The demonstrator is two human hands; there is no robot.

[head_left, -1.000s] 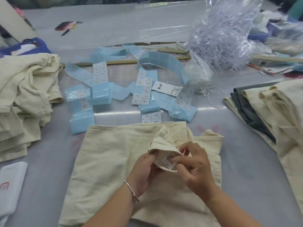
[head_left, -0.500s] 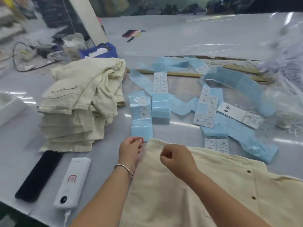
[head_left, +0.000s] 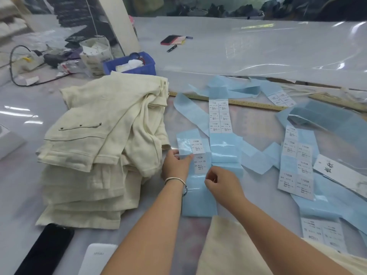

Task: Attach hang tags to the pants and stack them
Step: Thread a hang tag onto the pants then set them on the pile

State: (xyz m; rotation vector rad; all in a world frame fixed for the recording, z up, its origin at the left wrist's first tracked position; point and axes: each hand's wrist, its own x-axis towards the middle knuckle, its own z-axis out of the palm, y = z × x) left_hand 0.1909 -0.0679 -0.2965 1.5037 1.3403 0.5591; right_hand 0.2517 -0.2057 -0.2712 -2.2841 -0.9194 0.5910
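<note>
A stack of folded pants [head_left: 95, 159] was set at the table's [head_left: 258, 48] left, w/ a bin [head_left: 137, 65] just behind it and a cable [head_left: 23, 80] further left. Sticker strips [head_left: 219, 118] were spread across the centre and right, in front of a ruler [head_left: 248, 104]. Both hands were placed on the nearest strip [head_left: 198, 195], left hand [head_left: 175, 165] beside the stack, right hand [head_left: 222, 183] just right of it. Another pair of pants [head_left: 238, 253] lay at the near edge, under the right forearm. A phone [head_left: 46, 251] and a power bank [head_left: 97, 259] lay in front of the stack. Snips [head_left: 171, 48] lay far back.
</note>
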